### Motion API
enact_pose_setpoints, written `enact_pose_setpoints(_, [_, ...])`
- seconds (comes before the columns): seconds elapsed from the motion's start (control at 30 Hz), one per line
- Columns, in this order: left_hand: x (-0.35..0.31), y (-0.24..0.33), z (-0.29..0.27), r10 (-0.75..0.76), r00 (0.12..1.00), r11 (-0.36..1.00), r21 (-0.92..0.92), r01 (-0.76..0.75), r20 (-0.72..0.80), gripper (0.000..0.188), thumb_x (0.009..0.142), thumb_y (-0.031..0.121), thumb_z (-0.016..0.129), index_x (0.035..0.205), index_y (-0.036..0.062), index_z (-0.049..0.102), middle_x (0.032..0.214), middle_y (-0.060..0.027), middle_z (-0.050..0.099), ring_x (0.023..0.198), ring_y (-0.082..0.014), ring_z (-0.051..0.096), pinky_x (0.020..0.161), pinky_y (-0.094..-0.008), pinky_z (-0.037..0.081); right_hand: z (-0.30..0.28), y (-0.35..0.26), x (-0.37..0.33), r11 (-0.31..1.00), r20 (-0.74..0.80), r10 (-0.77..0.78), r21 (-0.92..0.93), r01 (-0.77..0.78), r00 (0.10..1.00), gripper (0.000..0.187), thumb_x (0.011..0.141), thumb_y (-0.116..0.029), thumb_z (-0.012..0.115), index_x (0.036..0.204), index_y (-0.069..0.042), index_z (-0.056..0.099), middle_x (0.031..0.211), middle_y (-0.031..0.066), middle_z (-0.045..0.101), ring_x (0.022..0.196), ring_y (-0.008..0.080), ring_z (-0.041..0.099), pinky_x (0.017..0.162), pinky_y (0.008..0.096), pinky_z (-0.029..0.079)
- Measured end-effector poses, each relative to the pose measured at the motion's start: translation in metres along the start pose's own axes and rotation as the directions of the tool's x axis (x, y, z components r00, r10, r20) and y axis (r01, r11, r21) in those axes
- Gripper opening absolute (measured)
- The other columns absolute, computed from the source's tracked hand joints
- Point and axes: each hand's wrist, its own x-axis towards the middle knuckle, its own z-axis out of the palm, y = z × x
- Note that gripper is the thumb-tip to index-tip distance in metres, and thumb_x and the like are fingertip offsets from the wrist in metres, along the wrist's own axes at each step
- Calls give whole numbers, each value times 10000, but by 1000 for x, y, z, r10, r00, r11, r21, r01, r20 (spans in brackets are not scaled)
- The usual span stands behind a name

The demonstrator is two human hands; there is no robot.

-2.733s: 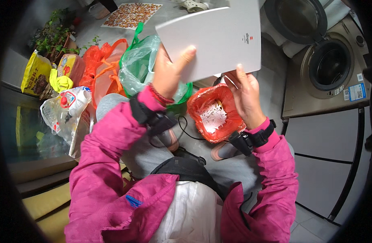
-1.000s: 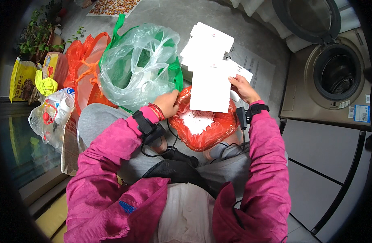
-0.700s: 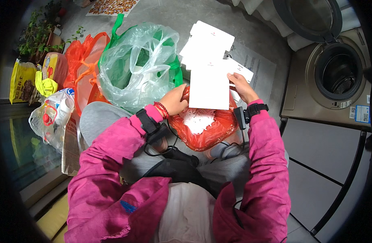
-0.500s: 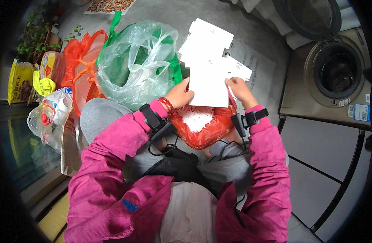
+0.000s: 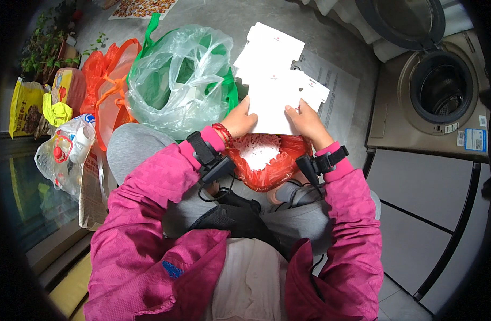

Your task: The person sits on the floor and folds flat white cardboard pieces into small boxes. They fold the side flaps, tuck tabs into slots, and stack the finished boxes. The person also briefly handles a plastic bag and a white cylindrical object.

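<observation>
Both my hands hold a flattened white cardboard box (image 5: pixel 271 111) by its near part, with its far panels and flaps spread forward. My left hand (image 5: pixel 239 119) grips the left edge, the thumb lying on top. On the right side, my right hand (image 5: pixel 308 122) pinches the card, thumb above and the fingers mostly hidden beneath. Just below its near edge sits an open red plastic bag (image 5: pixel 262 181), with a heap of small white pieces (image 5: pixel 257 151) inside. The bag's far side is hidden by the card.
At the left stand a green bag lined with clear plastic (image 5: pixel 176 75), red bags (image 5: pixel 107 80), a bag of plastic bottles (image 5: pixel 69 152) and yellow packages (image 5: pixel 27 107). A washing machine (image 5: pixel 440 88) with its door open is at the right. Papers lie on the floor behind.
My right hand has shifted inward along the card, its thumb now farther onto the panel. My left hand keeps its grip on the left edge.
</observation>
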Motion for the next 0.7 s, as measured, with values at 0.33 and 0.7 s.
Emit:
enact_pose_setpoints(0.33, [-9, -8, -1, 49, 975, 997, 68, -35, -217, 521, 870, 54, 578, 1338, -10, 358, 1310, -204, 480, 1261, -266, 446, 1058, -359, 355, -7, -6, -14, 938, -100, 82, 344, -43, 992, 221, 804, -86, 700, 974, 33, 623, 850, 80, 674, 759, 142, 628, 709, 259, 494])
enact_pose_setpoints(0.7, [-41, 36, -1, 279, 954, 955, -69, -287, -109, 266, 938, 159, 592, 1127, -28, 588, 977, -36, 649, 868, -78, 568, 755, -252, 487, -72, -38, -59, 963, -138, -50, 254, 85, 989, 221, 846, -107, 689, 1003, 41, 639, 798, 22, 640, 696, 78, 570, 655, 222, 466])
